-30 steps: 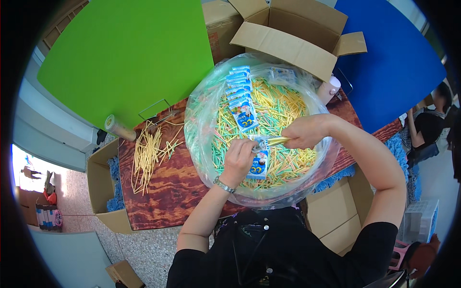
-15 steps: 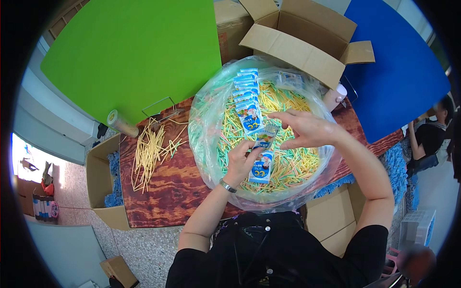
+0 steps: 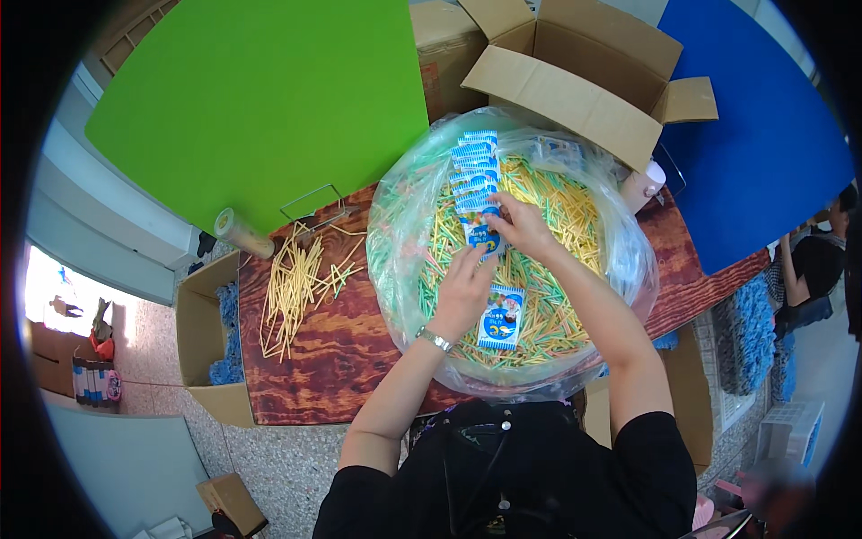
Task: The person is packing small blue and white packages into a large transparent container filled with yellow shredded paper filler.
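Packing workshop; cardboard boxes (image 3: 575, 72)

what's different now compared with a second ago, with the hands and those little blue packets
Both hands moved up, away from the person, to the near end of the row of blue packets. The right hand and left hand now meet on a packet there. The packet they held over the sticks a second ago now lies loose. The clear bag of sticks and loose sticks on the table stayed put.

Both hands (image 3: 492, 260) on, seemingly, one blue packet (image 3: 483, 235) over sticks (image 3: 548, 269).
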{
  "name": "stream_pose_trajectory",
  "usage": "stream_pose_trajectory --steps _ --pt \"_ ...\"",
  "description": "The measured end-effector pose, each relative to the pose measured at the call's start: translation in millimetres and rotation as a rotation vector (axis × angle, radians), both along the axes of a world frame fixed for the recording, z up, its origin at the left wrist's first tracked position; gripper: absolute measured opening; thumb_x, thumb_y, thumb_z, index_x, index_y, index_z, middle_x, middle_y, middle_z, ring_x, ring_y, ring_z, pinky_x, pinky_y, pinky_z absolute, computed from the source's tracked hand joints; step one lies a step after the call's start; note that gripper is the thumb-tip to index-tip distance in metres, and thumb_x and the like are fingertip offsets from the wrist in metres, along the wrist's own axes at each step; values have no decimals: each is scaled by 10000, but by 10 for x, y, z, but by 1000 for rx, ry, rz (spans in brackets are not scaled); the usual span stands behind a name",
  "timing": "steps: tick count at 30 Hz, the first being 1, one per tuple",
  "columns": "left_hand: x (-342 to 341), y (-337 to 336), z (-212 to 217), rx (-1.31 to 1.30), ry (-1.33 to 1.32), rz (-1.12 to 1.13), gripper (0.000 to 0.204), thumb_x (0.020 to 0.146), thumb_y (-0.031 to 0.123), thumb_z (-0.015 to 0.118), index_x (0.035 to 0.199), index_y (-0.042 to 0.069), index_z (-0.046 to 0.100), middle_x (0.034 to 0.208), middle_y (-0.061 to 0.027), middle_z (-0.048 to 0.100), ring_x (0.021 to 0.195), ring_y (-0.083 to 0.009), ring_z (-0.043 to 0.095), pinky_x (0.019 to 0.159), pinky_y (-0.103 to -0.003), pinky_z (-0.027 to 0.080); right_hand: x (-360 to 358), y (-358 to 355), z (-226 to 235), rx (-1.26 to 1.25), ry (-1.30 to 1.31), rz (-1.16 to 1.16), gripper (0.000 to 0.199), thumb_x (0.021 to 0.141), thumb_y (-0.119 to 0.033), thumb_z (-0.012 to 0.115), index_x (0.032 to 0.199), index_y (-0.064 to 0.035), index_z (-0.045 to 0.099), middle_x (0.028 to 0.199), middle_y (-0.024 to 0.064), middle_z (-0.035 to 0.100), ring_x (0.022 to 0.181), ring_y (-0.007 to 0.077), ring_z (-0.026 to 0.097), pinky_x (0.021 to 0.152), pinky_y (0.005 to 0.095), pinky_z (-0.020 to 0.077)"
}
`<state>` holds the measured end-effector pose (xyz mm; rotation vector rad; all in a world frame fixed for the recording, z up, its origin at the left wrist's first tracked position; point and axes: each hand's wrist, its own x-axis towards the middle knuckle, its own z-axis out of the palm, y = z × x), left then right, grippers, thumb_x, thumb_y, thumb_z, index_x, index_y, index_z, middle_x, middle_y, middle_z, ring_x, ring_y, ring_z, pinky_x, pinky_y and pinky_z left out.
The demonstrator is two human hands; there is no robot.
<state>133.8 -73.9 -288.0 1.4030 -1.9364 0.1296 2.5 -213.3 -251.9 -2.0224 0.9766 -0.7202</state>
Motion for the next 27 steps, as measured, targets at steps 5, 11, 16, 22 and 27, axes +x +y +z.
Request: stream_pose_trajectory --steps 5,11,16,22,27 --pt "91 -173 -144 102 -218 33 365 816 82 542 1173 30 598 1297 -108 552 1229 -307 496 1028 -511 362 -415 225 -16 -323 256 176 219 827 -247 696 941 -85 602 961 137 598 887 306 617 715 411 505" --pt "87 -173 -141 96 -166 18 323 830 88 571 1145 31 611 1276 -116 566 1210 -316 510 1010 -512 380 -599 701 -184 -252 555 171 258 782 -314 728 861 -93 621 860 84 586 869 297 613 704 415 510" --pt "71 -68 -69 53 11 -26 317 831 138 648 1124 23 618 1192 -132 591 1136 -318 536 960 -443 425 -670 705 -234 -331 441 145 166 803 -236 697 840 -100 609 856 74 583 865 283 612 687 395 511" --pt "-49 166 88 178 221 -31 354 764 154 742 1077 21 643 1007 -109 606 998 -304 546 917 -407 436 -744 699 -207 -634 282 135 107 797 -99 653 881 -97 588 857 72 585 833 272 610 646 383 510" --pt "-53 134 -29 364 680 27 308 776 84 738 1059 9 642 829 -92 601 754 -226 576 687 -336 482 -710 757 -34 64 4 75 231 792 -153 731 958 -67 596 845 70 607 778 212 622 677 329 510"
